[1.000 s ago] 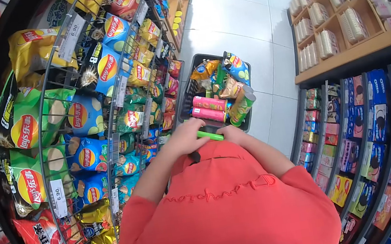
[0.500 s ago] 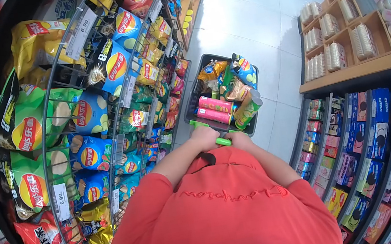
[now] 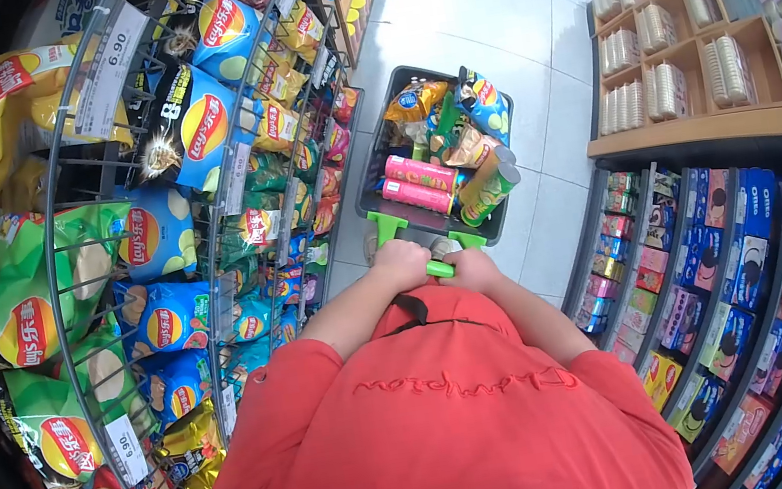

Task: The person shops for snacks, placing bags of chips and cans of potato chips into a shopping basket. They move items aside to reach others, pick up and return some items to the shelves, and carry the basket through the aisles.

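Note:
Both of my hands are wrapped round the green handle (image 3: pixel 439 269) of a dark shopping cart (image 3: pixel 365 195). My left hand (image 3: pixel 402 263) grips its left part, and my right hand (image 3: pixel 475 268) closes on the right part, with a short stretch of green bar showing between them. Inside the cart lie two pink cans (image 3: pixel 421 181) side by side, a green can (image 3: pixel 488 187) leaning at the right, a blue chip bag (image 3: pixel 482 109), an orange-yellow bag (image 3: pixel 416 102) and a tan bag (image 3: pixel 470 146). Other packs among them are partly covered.
A wire rack (image 3: pixel 62 294) full of chip bags runs close along the left. On the right stand wooden shelves (image 3: pixel 713 131) with stacked white packs, above slanted rows of cookie boxes (image 3: pixel 715 247). Pale floor tiles (image 3: pixel 467 10) stretch ahead between them.
The cart sits slightly farther from my body, and more of its green handle frame shows. The left rack looks nearer and has shifted left and down. Both hands keep their grip.

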Demonstrator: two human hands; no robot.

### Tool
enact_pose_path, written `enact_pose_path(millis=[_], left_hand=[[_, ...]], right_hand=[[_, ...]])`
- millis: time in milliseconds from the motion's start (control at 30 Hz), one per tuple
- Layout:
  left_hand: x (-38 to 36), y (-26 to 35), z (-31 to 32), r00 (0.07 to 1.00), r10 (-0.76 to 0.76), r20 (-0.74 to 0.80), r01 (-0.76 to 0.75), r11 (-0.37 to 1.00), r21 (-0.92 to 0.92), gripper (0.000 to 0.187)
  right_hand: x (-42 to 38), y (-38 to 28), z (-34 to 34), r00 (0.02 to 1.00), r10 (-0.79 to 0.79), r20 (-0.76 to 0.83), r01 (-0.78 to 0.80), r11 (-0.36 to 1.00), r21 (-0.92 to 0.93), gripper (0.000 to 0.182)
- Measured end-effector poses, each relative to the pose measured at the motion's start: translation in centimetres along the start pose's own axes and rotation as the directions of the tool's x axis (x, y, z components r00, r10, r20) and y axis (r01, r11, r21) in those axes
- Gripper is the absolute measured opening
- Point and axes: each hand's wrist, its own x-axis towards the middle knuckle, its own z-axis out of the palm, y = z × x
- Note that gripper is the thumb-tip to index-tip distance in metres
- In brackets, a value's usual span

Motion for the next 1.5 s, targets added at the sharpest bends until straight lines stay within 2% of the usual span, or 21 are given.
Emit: enact_pose_path(millis=[100, 267, 333, 467, 833, 1333, 1500], left_hand=[[-0.1, -1.1, 2.0, 0.999, 0.022, 0.048, -0.022, 1.000, -0.006, 0.023], [1.5, -1.9, 2.6, 0.999, 0.032, 0.006, -0.032, 0.999, 0.010, 0.018], [2.4, -2.0, 1.3, 0.999, 0.036, -0.032, -0.036, 0.999, 0.028, 0.017], [2.6, -1.4, -1.6, 1.000, 0.025, 0.012, -0.026, 0.998, 0.063, 0.017], [-0.1, 0.9, -0.5, 0.996, -0.040, 0.074, 0.038, 0.999, 0.026, 0.023], [-4.5, 5.3, 3.2, 0.984, -0.176, 0.001, 0.176, 0.983, 0.049, 0.025], [-6.6, 6.5, 5.1, 0.983, -0.165, -0.077, 0.167, 0.986, 0.020, 0.027]], right_hand=[[0.7, 0.6, 2.3, 0.997, 0.052, 0.057, -0.054, 0.998, 0.023, 0.030], [1.4, 0.4, 1.5, 0.998, 0.062, 0.017, -0.060, 0.996, -0.063, 0.030], [2.0, 0.6, 0.6, 0.998, 0.063, -0.016, -0.064, 0.991, -0.116, 0.030], [2.5, 0.7, -0.6, 0.997, 0.030, -0.071, -0.039, 0.991, -0.127, 0.029], [0.5, 1.4, 0.7, 0.999, -0.015, 0.042, 0.017, 0.998, -0.060, 0.032], [-4.6, 1.1, 2.7, 0.991, -0.129, 0.027, 0.131, 0.988, -0.085, 0.036], [-7.1, 0.4, 3.6, 0.995, -0.101, -0.001, 0.101, 0.989, -0.111, 0.039]])
